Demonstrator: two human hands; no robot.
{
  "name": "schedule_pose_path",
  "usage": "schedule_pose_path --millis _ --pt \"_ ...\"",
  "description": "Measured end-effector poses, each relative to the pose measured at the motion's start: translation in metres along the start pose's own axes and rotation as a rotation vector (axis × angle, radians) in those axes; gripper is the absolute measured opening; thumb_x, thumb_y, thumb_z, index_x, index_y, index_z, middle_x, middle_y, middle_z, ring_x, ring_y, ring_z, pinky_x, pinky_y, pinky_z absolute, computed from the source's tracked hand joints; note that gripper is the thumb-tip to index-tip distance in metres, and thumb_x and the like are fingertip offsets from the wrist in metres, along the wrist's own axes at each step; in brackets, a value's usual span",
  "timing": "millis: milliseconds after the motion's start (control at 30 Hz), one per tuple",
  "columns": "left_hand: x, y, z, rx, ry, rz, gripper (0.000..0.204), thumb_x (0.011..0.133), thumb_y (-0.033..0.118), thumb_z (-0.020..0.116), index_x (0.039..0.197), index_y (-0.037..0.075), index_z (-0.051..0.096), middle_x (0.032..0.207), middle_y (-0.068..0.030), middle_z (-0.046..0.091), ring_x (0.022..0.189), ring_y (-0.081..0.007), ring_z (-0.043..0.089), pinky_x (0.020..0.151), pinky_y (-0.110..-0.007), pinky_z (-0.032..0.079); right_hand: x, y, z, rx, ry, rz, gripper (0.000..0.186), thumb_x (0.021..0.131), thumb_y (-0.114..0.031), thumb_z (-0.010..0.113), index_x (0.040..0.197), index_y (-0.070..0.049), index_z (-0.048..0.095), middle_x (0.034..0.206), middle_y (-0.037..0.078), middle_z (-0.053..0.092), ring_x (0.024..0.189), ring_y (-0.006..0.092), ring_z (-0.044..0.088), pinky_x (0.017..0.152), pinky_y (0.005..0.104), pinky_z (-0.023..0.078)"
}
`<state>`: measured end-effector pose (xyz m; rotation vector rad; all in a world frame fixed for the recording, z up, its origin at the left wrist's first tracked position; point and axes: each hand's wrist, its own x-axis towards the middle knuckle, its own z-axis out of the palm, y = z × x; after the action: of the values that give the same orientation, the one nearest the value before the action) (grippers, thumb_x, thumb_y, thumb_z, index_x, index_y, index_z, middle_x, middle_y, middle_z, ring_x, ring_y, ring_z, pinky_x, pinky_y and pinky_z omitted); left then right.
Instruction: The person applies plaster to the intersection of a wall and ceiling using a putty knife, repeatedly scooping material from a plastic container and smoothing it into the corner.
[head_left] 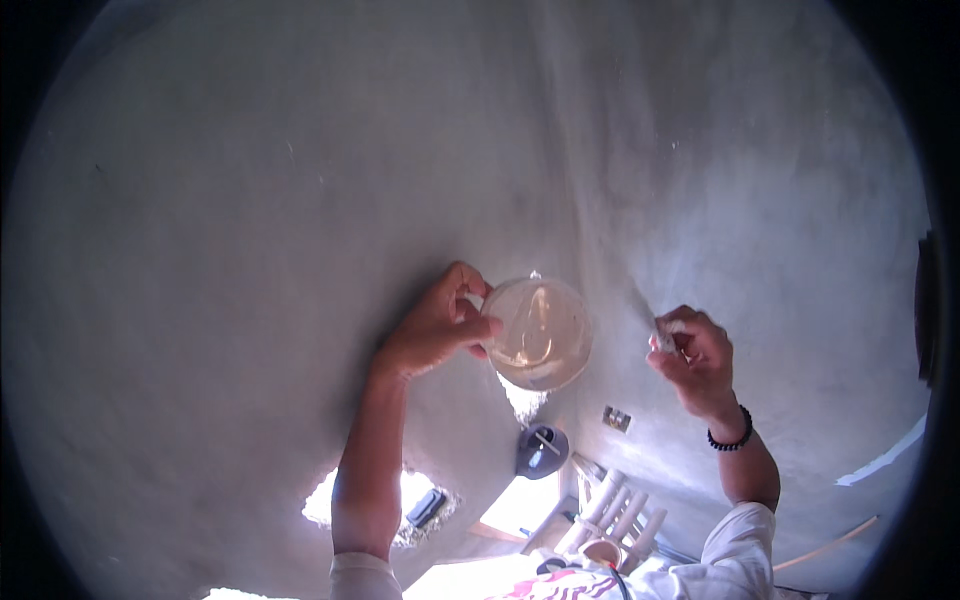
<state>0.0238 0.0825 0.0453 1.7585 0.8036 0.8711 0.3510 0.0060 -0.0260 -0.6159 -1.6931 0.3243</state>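
Clamping fingers (490, 327) of the left hand (428, 330) onto the left edge of a round, translucent tub (545, 335) in the head view, with the thumb over its near side. Holding that tub between the 2 hands, near the middle of the view, against a backdrop of grey plastered wall (230, 220); cannot tell whether touching it. Curling fingers of the right hand (705, 362) tightly around a small whitish object (664, 342), apart from the tub, to its right; cannot make out its kind. Wearing a black beaded bracelet (730, 432) on the right wrist, plus a white sleeve (737, 545). Visible just below the tub: a jagged bright patch (524, 400), then a dark rounded object (534, 462). Farther right: a small rectangular wall box (616, 418). Lower down: several pale tubes (625, 515) side by side. Visible beside the left forearm (372, 470): a rough-edged bright opening (319, 498), with a small dark rectangular thing (427, 508) at its right side.
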Motion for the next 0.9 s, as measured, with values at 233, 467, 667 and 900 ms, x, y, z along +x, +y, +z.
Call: schedule_pose_path --millis 233,467,667,900 --pt "0.001 -0.001 0.002 -0.016 0.033 0.001 0.045 0.076 0.016 0.075 0.106 0.000 0.045 0.107 -0.0151 0.051 0.083 -0.0183 0.058 0.056 -0.034 0.059 -0.036 0.004 0.009 -0.450 -0.275 -0.157 0.034 0.075 0.000 0.076 0.105 -0.002 0.062 0.087 0.012 0.062 0.068 0.0216 0.063 0.058 0.0306 0.052" --pt "0.003 0.001 0.002 0.061 0.020 -0.026 0.038 0.077 0.009 0.070 0.104 0.004 0.043 0.110 -0.0123 0.050 0.082 -0.0154 0.056 0.059 -0.035 0.060 -0.059 0.000 0.007 -0.527 -0.463 -0.230 0.037 0.075 -0.006 0.077 0.110 -0.005 0.063 0.090 0.008 0.063 0.069 0.0218 0.065 0.058 0.0312 0.055" --pt "0.004 0.002 0.004 0.137 0.046 -0.075 0.039 0.077 0.010 0.071 0.105 0.003 0.045 0.109 -0.0115 0.051 0.081 -0.0151 0.057 0.059 -0.034 0.059 -0.070 0.001 0.007 -0.324 -0.561 -0.164 0.032 0.074 -0.008 0.079 0.102 -0.004 0.064 0.089 0.011 0.069 0.073 0.0245 0.069 0.063 0.0326 0.057" --pt "0.006 -0.003 0.001 0.131 0.044 -0.048 0.041 0.075 0.007 0.073 0.105 0.004 0.046 0.109 -0.0103 0.052 0.085 -0.0152 0.057 0.064 -0.032 0.058 -0.087 0.004 0.038 0.432 -0.249 0.435 0.021 0.097 -0.022 0.056 0.106 -0.003 0.056 0.076 0.015 0.067 0.053 0.0190 0.063 0.049 0.0306 0.052"
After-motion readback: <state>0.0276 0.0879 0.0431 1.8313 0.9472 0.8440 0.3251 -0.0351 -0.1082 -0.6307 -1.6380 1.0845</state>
